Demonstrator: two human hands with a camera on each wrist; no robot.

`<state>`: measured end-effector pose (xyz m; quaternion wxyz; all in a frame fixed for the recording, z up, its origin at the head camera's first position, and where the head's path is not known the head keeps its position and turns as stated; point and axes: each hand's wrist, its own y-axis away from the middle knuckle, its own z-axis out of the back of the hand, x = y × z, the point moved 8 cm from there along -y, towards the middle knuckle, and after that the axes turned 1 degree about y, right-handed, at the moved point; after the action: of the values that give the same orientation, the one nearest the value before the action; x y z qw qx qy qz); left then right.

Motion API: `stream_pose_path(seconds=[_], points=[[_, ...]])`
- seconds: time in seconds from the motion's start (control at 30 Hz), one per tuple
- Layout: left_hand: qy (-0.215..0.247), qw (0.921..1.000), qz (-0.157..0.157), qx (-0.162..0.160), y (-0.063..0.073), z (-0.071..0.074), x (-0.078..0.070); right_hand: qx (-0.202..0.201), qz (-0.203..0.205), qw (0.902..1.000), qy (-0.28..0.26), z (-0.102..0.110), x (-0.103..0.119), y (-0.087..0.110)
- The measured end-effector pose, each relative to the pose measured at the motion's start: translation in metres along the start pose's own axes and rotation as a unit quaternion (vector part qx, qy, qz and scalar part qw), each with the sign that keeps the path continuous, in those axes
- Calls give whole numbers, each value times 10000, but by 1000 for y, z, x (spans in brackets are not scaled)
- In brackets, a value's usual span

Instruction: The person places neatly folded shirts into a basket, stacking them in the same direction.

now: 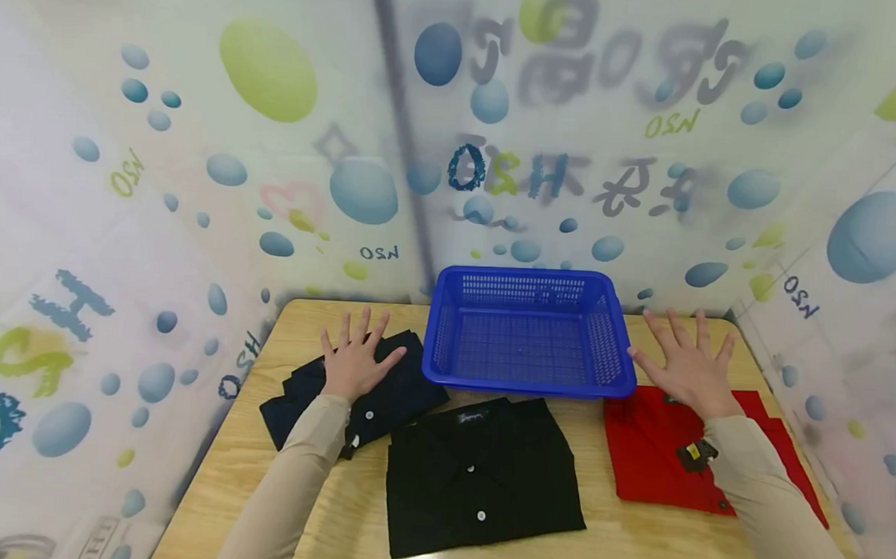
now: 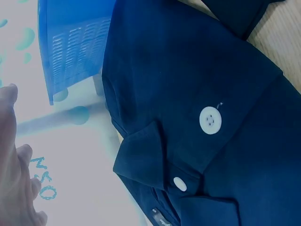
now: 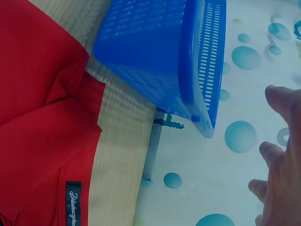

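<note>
My left hand point(image 1: 353, 365) is held with fingers spread above a folded navy shirt point(image 1: 393, 406), holding nothing. White buttons and a collar show on that shirt point(image 2: 188, 94) in the left wrist view. On the other side, my right hand point(image 1: 688, 369) also has its fingers spread, over a folded red shirt point(image 1: 658, 455) and beside the basket's right edge. A dark label is seen at the collar of the red shirt point(image 3: 42, 122) in the right wrist view. Between the two lies a folded black shirt point(image 1: 514, 474) with white buttons.
A blue plastic basket point(image 1: 518, 389) with perforated walls stands at the back middle of the wooden table point(image 1: 347, 517). White wall sheeting point(image 1: 192, 302) with blue and green spots rises behind the table and at both sides.
</note>
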<state>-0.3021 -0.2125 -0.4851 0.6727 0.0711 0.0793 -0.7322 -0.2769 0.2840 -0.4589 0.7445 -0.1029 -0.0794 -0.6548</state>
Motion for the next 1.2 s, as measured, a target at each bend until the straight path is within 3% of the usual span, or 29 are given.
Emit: stream_pose_path(seconds=[0.27,0.5,0.8,1.07,1.2], points=[[-104,9999,-64,-70,3,3,-1,-33,151,9999,48,0,9,1],[-121,9992,-307,-221,9,10,-14,-208,379,9990,64,3,26,4],[-190,9978,-591,-215,29,11,-26,-815,980,9917,177,14,61,20],[141,9976,-590,-334,49,12,-29,-1099,1360,9845,134,10,84,38],[160,9963,-712,-450,58,11,-31,-1006,1465,9841,-54,-1,91,49]])
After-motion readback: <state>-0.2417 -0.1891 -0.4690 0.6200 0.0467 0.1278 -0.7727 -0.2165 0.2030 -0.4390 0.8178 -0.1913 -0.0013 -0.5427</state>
